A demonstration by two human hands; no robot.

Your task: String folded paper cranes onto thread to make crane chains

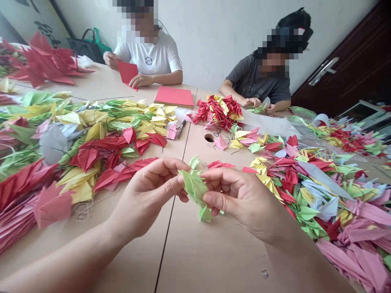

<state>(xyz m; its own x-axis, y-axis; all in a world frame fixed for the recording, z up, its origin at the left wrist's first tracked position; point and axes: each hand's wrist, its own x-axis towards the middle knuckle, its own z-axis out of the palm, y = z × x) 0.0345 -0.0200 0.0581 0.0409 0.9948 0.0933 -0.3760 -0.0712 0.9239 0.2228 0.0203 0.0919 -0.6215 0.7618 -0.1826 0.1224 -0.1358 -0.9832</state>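
Observation:
Green folded paper pieces (195, 189) hang together between my two hands, above the middle of the table. My left hand (159, 191) pinches their upper left edge between thumb and fingers. On the right side, my right hand (238, 195) grips the same pieces, its thumb across the front and its other fingers curled behind. One green tip sticks up above my fingers and another points down below them. The parts of the pieces behind my fingertips are hidden.
Colourful folded-paper strings (88, 152) cover the table's left side, with more (317, 195) at right. Beyond lie a red paper stack (174, 96), a pen (181, 128) and a table hole (209, 138). Two people sit opposite; one holds a red sheet (127, 74).

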